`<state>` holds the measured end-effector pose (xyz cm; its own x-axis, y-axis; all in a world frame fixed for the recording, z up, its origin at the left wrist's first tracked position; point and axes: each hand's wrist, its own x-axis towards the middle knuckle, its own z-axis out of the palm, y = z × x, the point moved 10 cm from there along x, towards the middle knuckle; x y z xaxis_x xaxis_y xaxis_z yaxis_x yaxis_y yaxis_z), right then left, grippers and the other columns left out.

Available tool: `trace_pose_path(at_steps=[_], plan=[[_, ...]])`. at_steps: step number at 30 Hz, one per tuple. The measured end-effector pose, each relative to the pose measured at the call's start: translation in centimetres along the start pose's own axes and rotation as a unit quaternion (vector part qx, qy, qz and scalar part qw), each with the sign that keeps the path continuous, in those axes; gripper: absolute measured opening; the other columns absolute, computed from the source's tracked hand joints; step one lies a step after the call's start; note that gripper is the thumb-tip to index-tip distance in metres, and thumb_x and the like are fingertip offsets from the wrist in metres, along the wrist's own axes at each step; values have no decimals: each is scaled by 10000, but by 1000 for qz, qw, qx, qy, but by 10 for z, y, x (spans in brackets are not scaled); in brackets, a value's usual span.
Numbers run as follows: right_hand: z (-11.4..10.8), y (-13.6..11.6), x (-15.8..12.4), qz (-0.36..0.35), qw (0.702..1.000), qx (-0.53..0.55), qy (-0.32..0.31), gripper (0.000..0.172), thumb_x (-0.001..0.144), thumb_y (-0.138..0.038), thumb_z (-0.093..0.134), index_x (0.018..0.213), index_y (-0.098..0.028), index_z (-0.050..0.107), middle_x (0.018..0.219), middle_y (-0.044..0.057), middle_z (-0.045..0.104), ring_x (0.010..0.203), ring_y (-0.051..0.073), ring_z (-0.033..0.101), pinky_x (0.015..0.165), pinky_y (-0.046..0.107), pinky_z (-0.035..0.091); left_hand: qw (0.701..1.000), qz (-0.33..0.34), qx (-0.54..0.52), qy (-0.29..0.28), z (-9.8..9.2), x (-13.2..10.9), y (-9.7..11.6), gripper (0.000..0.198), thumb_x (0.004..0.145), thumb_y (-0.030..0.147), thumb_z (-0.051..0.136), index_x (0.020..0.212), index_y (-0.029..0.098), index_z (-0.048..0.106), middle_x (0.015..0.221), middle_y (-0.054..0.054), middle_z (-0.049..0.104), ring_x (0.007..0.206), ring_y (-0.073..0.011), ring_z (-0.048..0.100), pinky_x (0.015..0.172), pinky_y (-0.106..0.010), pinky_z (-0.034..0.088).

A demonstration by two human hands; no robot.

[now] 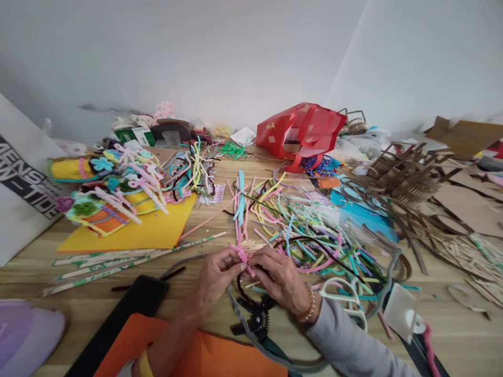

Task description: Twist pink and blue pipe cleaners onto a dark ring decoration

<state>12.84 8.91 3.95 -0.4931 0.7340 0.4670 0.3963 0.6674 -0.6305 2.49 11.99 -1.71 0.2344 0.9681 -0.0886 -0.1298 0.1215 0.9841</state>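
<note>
Head-height view (near), forward and down.

Left fingers [236, 270] and right fingers [267, 260] pinch a pink strip [241, 255] — red bag [277, 132] beyond

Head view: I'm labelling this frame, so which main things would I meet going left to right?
Lettered white bag, yellow sheet, left hand, pink pipe cleaners, right hand, white-handled scissors, brown woven basketwork.

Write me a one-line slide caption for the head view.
Left hand and right hand hold a pink piece above a wooden table strewn with coloured strips.
</note>
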Motion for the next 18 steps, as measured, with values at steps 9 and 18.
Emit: trace_pose_path(at_steps=[9, 18], plan=[[-7, 16, 1, 127, 989, 72, 34, 104, 873, -221, 545, 827, -168, 622, 734, 27, 597, 668, 138, 551, 630, 248, 441, 997, 47, 54, 29, 4, -6, 11, 50, 683, 129, 654, 702, 169, 629, 675, 6, 651, 645, -137, 601, 616, -212, 474], [-3, 32, -2, 211, 966, 146, 27, 118, 840, -234, 578, 768, -144, 606, 666, -8, 550, 609, 105, 488, 573, 208, 385, 975, 125, 183, 25, 7, -12, 17, 68, 786, 159, 579, 835, 166, 625, 809, -24, 689, 749, -152, 645, 712, -245, 506]])
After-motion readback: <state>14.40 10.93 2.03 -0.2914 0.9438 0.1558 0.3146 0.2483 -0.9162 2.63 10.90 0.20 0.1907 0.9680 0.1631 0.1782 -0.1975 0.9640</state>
